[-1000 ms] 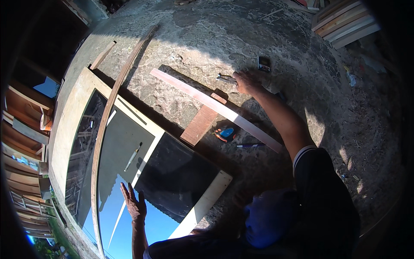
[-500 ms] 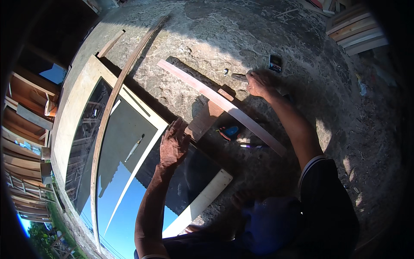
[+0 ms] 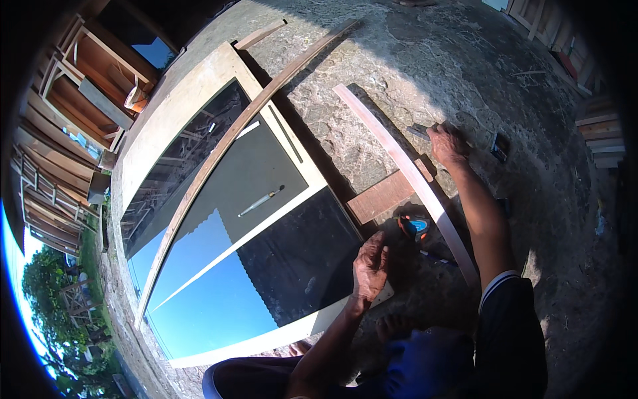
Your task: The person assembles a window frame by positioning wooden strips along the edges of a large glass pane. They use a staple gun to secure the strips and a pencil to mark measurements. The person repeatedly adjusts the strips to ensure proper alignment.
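Observation:
My right hand (image 3: 449, 144) is closed on a dark, flat metal tool (image 3: 419, 130), low over the rough ground; its exact kind is hidden by my fingers. My left hand (image 3: 370, 267) is at the right edge of a glazed frame (image 3: 312, 191), its fingers loosely bent and nothing visible in them. A pale wooden strip (image 3: 399, 156) slants between my hands, crossing over a reddish-brown board (image 3: 382, 197). A tape measure (image 3: 416, 227), blue and orange, lies beside the strip. On the glass rests a slim, pale-handled brush (image 3: 262, 201).
A long wooden batten (image 3: 219, 151) lies across the frame. Near my right hand is a small dark box (image 3: 500, 147). Timber pieces (image 3: 601, 133) are stacked at the right; wooden frames and an orange bucket (image 3: 137, 99) stand at the far left.
My left hand has left the frame's upper edge near the brown board and come toward me. My right hand still holds the dark tool. The whole view has shifted and turned.

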### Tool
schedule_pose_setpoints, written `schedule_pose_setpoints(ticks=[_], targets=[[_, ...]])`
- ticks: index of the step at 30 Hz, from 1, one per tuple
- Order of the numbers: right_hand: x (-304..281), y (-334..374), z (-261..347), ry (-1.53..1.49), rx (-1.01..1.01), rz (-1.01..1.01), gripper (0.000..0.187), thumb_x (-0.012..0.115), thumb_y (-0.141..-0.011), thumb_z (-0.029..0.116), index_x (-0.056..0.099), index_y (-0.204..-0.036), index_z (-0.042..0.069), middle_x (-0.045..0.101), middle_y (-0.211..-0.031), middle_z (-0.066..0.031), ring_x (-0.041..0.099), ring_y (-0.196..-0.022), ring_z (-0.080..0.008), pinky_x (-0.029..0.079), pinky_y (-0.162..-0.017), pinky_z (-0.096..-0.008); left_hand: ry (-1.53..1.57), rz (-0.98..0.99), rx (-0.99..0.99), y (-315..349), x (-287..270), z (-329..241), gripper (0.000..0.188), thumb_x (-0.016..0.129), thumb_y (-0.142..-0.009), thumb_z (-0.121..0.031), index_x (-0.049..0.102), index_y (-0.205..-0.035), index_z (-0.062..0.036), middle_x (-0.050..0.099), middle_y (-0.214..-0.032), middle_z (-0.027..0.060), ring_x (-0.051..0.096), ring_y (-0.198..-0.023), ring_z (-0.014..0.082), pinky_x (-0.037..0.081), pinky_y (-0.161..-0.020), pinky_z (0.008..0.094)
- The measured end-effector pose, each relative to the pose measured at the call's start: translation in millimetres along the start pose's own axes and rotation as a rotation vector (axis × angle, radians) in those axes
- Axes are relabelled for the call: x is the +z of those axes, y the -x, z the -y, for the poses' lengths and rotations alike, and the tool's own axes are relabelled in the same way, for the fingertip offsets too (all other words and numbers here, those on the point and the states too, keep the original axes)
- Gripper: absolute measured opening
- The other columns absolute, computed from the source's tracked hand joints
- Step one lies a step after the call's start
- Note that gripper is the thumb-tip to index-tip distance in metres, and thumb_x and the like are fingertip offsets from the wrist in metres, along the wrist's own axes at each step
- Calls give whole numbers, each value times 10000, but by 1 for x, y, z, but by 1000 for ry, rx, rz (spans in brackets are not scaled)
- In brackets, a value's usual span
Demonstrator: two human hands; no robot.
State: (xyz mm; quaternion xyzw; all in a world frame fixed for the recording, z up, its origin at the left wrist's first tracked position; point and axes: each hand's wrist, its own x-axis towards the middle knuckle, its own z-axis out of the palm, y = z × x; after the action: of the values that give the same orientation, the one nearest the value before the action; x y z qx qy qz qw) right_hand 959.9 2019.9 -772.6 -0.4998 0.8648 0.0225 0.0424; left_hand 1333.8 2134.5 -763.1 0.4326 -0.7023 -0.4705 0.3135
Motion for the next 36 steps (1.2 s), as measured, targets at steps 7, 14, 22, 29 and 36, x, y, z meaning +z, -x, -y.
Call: schedule_pose_setpoints(ticks=[7, 14, 22, 29, 36], targets=[[8, 3, -3, -30, -93, -151, 230, 643, -868, 70, 621, -1091, 21, 647, -1180, -189, 643, -1090, -400, 534, -892, -497, 50, -5, -17, 4, 0, -3, 301, 631, -998, -95, 668, -1287, -15, 678, -1286, 170, 645, -1215, 270, 479, -1044, 353], [-30, 169, 32, -884, -333, 237, 256, 722, -916, 179, 637, -1089, 11, 675, -872, -169, 675, -816, -301, 520, -743, -422, 578, 91, -214, -7, 28, -14, 308, 684, -1008, -180, 684, -1283, -40, 706, -1184, 48, 601, -1115, 120, 469, -995, 293], [8, 258, 54, -1163, -306, 124, 224, 722, -913, 173, 640, -1071, 36, 634, -932, -23, 594, -830, -120, 509, -741, -329, 766, 61, -372, 18, 42, -22, 123, 693, -1002, -140, 731, -1016, -23, 715, -881, -22, 589, -804, 48, 492, -753, 249], [38, 282, 65, -1429, -119, 212, 214, 704, -897, 106, 647, -1080, 11, 666, -947, -70, 638, -876, -153, 530, -777, -322, 521, 38, -393, 22, 33, -14, 95, 711, -954, -99, 716, -998, -16, 720, -856, 13, 605, -785, 63, 507, -729, 266], [54, 300, 68, -1332, -47, 154, 183, 716, -902, 111, 655, -1057, 36, 630, -913, -10, 592, -819, -88, 498, -734, -266, -530, -106, 306, -5, -36, 17, 298, 638, -946, -139, 668, -1240, -105, 631, -1390, 123, 551, -1323, 339, 417, -1071, 486]])
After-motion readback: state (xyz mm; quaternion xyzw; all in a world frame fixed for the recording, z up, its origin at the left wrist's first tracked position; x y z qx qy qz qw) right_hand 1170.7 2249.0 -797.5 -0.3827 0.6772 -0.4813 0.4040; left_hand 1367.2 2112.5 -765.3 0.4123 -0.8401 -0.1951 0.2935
